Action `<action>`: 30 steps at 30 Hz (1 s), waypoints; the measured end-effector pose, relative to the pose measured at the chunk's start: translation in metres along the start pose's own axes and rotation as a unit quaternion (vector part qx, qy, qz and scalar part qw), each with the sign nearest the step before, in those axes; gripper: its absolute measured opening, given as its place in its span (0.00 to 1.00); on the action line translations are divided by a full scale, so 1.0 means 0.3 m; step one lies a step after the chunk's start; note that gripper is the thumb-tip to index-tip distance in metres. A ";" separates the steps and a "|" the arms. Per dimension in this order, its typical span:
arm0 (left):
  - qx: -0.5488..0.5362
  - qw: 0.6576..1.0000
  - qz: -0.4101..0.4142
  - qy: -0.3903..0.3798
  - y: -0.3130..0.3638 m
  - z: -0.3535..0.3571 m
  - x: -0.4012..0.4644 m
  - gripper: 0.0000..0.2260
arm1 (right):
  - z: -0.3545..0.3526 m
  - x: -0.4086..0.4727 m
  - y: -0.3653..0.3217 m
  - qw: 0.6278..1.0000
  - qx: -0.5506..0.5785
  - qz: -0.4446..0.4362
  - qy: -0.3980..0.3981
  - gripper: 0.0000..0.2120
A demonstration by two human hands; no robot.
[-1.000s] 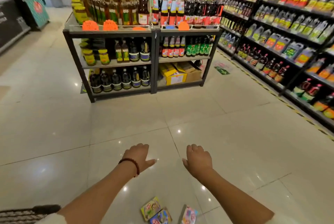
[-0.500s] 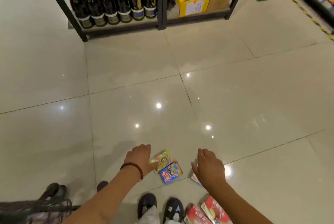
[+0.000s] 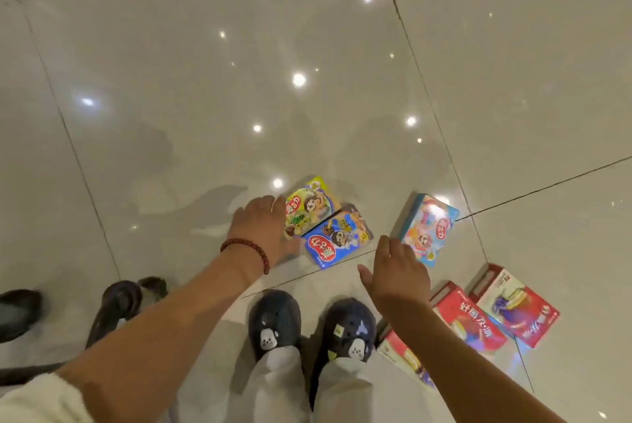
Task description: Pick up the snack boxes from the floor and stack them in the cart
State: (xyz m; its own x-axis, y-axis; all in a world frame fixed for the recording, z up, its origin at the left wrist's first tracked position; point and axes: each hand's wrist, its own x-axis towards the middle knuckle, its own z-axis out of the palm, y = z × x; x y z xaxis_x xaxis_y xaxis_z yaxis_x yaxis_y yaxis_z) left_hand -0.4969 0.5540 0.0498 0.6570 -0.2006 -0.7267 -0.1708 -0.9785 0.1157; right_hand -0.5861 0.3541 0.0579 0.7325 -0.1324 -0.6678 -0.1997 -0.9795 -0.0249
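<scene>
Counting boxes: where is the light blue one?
Head view, right of centre: the light blue box lies on the floor beside the right hand.

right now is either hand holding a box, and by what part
Nothing is held. The left hand reaches beside the green box; the right hand hovers open.

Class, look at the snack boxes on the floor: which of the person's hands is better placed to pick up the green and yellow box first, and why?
Left. The left hand already reaches the green and yellow box, fingers at its edge. The right hand hovers open nearer the light blue box.
</scene>
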 end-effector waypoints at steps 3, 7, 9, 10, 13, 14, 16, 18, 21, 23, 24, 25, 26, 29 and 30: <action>0.012 1.000 0.011 0.002 -0.034 0.143 0.129 0.36 | 0.172 0.082 -0.003 0.999 0.014 0.018 -0.023 0.30; -0.015 1.000 -0.010 -0.013 -0.062 0.260 0.259 0.40 | 0.318 0.157 -0.034 0.990 0.085 0.098 -0.053 0.31; -0.046 0.999 -0.022 -0.018 -0.072 0.306 0.312 0.42 | 0.379 0.203 -0.061 0.962 0.190 0.179 -0.078 0.33; -0.065 0.997 -0.027 -0.015 -0.076 0.326 0.332 0.42 | 0.410 0.227 -0.076 0.937 0.257 0.219 -0.089 0.35; -0.094 0.994 -0.052 0.012 -0.074 0.366 0.372 0.42 | 0.473 0.284 -0.142 0.826 0.456 0.328 -0.049 0.45; -0.105 0.992 -0.063 0.013 -0.066 0.367 0.377 0.42 | 0.482 0.299 -0.155 0.788 0.502 0.355 -0.027 0.47; -0.118 0.990 -0.082 0.004 -0.048 0.362 0.377 0.39 | 0.487 0.325 -0.168 0.743 0.547 0.385 -0.020 0.42; -0.104 0.991 -0.079 -0.005 -0.035 0.360 0.368 0.34 | 0.469 0.333 -0.170 0.724 0.558 0.405 -0.014 0.36; -0.169 0.981 -0.096 -0.006 -0.021 0.374 0.339 0.29 | 0.467 0.320 -0.154 0.687 0.603 0.406 0.002 0.34; -0.235 0.964 -0.122 -0.006 -0.009 0.391 0.310 0.31 | 0.471 0.294 -0.147 0.679 0.631 0.375 0.004 0.27; -0.259 0.957 -0.130 -0.006 0.000 0.398 0.292 0.31 | 0.464 0.278 -0.142 0.691 0.628 0.357 0.009 0.24; -0.280 0.950 -0.137 -0.006 0.007 0.407 0.274 0.30 | 0.458 0.265 -0.136 0.706 0.620 0.340 0.018 0.21; -0.295 0.945 -0.143 -0.004 0.015 0.412 0.253 0.30 | 0.446 0.255 -0.126 0.722 0.612 0.323 0.029 0.18; -0.351 0.923 -0.160 0.010 0.029 0.405 0.184 0.27 | 0.406 0.219 -0.093 0.749 0.599 0.279 0.047 0.12; -0.379 0.910 -0.166 0.019 0.033 0.394 0.158 0.26 | 0.383 0.201 -0.085 0.758 0.593 0.266 0.051 0.12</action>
State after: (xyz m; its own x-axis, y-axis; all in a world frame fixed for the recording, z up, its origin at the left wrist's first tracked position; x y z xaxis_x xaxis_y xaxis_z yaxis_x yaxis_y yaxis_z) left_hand -0.5542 0.5406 -0.0634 0.6070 0.1251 -0.7848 0.5878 -0.7352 0.3375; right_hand -0.6116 0.3885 -0.0673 0.3774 -0.5308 -0.7588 -0.8849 0.0348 -0.4645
